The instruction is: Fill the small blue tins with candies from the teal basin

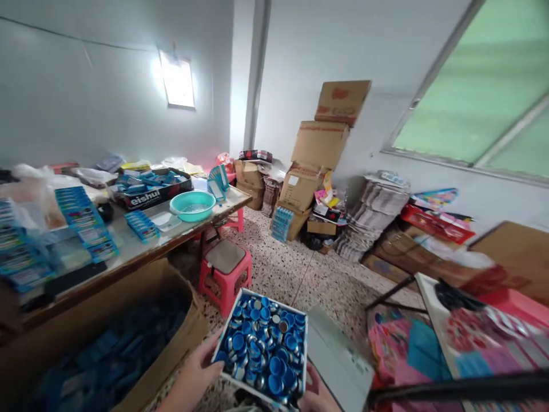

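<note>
A white cardboard box (306, 349) full of small blue-lined metal caps (266, 343) is held in front of me at the bottom middle of the view. My left hand (203, 366) grips its left side, thumb over the rim and fingers partly out of sight beneath. At the lower right corner my right hand (316, 392) closes on the box wall, most of it hidden or cut off by the frame. A pale flap or lid (341, 357) extends to the right of the box; whether it is joined on cannot be seen.
A work table (184, 232) at left bears a turquoise basin (193, 206), a carton of blue packets (154, 191) and card stacks (86, 223). Below are a large open carton (189, 309) and a pink stool (225, 269). A metal-framed rack (437, 332) stands right; stacked boxes (319, 143) lean behind.
</note>
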Motion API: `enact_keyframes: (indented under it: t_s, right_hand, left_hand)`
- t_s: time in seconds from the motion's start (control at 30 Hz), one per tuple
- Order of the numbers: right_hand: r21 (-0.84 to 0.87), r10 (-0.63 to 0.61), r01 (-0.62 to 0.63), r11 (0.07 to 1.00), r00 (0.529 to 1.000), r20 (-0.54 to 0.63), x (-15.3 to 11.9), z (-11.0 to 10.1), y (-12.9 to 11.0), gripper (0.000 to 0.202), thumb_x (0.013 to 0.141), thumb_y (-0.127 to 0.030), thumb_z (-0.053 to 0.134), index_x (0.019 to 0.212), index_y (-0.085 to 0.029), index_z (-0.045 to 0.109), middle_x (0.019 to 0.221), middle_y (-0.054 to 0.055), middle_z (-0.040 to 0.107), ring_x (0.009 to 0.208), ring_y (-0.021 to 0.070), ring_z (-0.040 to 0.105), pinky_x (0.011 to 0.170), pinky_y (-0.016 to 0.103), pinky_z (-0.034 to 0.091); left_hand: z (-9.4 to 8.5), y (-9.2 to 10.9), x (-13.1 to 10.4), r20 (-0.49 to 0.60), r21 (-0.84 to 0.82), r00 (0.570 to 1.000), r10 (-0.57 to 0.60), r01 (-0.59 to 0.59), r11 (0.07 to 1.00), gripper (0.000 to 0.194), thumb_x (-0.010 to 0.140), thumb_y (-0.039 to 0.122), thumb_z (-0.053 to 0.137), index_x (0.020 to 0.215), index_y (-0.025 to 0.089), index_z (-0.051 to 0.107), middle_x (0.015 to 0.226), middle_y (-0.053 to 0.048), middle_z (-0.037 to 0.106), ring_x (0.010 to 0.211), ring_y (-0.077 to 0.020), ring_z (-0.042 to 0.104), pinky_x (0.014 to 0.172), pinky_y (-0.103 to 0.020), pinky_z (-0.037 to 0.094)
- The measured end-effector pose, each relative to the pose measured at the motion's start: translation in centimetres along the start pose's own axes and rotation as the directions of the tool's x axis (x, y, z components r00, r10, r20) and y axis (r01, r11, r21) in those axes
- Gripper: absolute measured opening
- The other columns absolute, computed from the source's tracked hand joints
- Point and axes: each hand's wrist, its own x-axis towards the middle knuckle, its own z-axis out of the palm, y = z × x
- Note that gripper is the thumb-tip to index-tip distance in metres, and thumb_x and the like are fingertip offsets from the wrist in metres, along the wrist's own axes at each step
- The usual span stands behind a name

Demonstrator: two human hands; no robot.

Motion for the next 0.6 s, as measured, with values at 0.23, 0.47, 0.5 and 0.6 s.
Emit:
enact_keyframes:
  t_s: [0.23, 0.47, 0.5, 0.6]
  right_hand:
    - [-0.112, 0.111, -0.088, 0.990, 0.967, 0.229, 18.2, 2.6, -14.3, 0.055, 0.039, -0.010, 0.060, 0.090, -0.025, 0.076, 0.081, 0.001, 0.076, 0.074, 0.0217, 0.067, 0.068, 0.028, 0.046]
    - [-0.142, 0.130, -0.105, 0.984, 0.976, 0.176, 37.0, 8.7, -19.7, 0.050, 0.042, -0.009, 0.062, 0.089, -0.023, 0.074, 0.064, -0.002, 0.071, 0.059, 0.0169, 0.061, 0.060, 0.026, 0.043]
    - [-0.142, 0.134, -0.112, 0.984, 0.979, 0.156, 39.2, 9.8, -20.6, 0.047, 0.043, -0.009, 0.063, 0.086, -0.023, 0.073, 0.061, -0.002, 0.069, 0.055, 0.0164, 0.059, 0.061, 0.027, 0.044]
    - [-0.140, 0.170, -0.151, 0.978, 0.976, 0.133, 45.2, 13.1, -24.5, 0.046, 0.043, -0.009, 0.062, 0.085, -0.023, 0.072, 0.059, -0.003, 0.068, 0.054, 0.0170, 0.060, 0.060, 0.028, 0.046]
  left_hand:
    - [0.9, 3.6, 16.5, -0.158, -0.163, 0.986, 0.044, -0.070, 0.984, 0.072, 0.062, 0.044, 0.091, 0.128, 0.026, 0.071, 0.138, -0.011, 0.064, 0.133, -0.0394, 0.055, 0.115, -0.052, 0.041]
    - [-5.1, 8.6, 33.3, -0.315, -0.261, 0.947, 0.054, -0.141, 0.955, 0.065, 0.063, 0.043, 0.091, 0.123, 0.027, 0.072, 0.128, -0.011, 0.071, 0.121, -0.0374, 0.064, 0.105, -0.050, 0.051]
    - [-6.1, 9.6, 35.7, -0.325, -0.257, 0.944, 0.056, -0.146, 0.955, 0.064, 0.062, 0.044, 0.091, 0.122, 0.026, 0.073, 0.126, -0.012, 0.072, 0.119, -0.0375, 0.065, 0.104, -0.050, 0.051]
    - [-8.5, 12.3, 42.7, -0.350, -0.224, 0.935, 0.063, -0.149, 0.963, 0.071, 0.059, 0.048, 0.092, 0.122, 0.021, 0.072, 0.124, -0.015, 0.072, 0.116, -0.0385, 0.066, 0.103, -0.051, 0.051]
